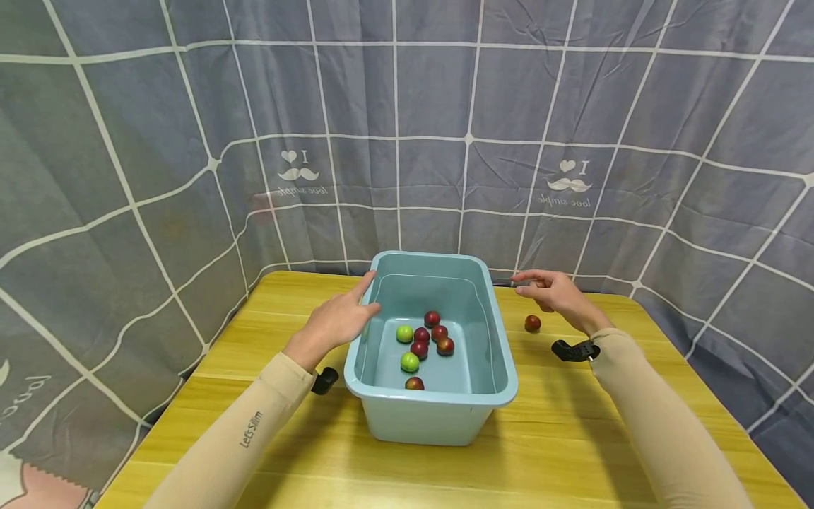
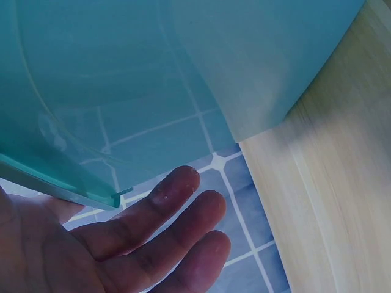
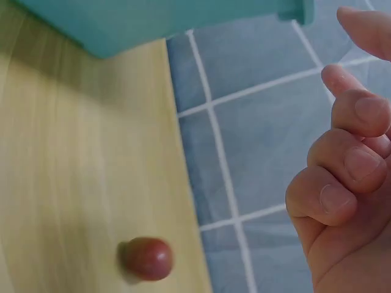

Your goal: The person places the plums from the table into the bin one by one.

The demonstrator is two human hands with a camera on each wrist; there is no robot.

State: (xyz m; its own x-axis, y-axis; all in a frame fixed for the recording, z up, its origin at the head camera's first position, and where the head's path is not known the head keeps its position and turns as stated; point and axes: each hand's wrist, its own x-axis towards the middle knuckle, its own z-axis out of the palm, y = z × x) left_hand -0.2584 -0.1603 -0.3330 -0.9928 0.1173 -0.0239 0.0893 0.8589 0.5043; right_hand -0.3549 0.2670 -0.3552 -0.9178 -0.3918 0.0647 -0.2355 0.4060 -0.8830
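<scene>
A light blue plastic bin [image 1: 439, 417] stands on the wooden table. Several dark red plums [image 1: 419, 349] lie on its floor with two green plums [image 1: 410, 362] among them. My left hand [image 1: 337, 318] rests on the bin's left rim, thumb over the inner side; its other fingers stretch along the outer wall in the left wrist view. To the right of the bin, my right hand [image 1: 559, 295] hovers with nothing in it, index finger and thumb apart, the other fingers loosely bent. Below it on the table sits a single red plum [image 1: 532, 324], also seen in the right wrist view [image 3: 149, 259].
A grey curtain [image 1: 432, 177] with white grid lines hangs behind the table and round both sides. The wooden table [image 1: 292, 297] ends at a back edge just behind the bin. Black wrist straps [image 1: 575, 350] show at the cuffs.
</scene>
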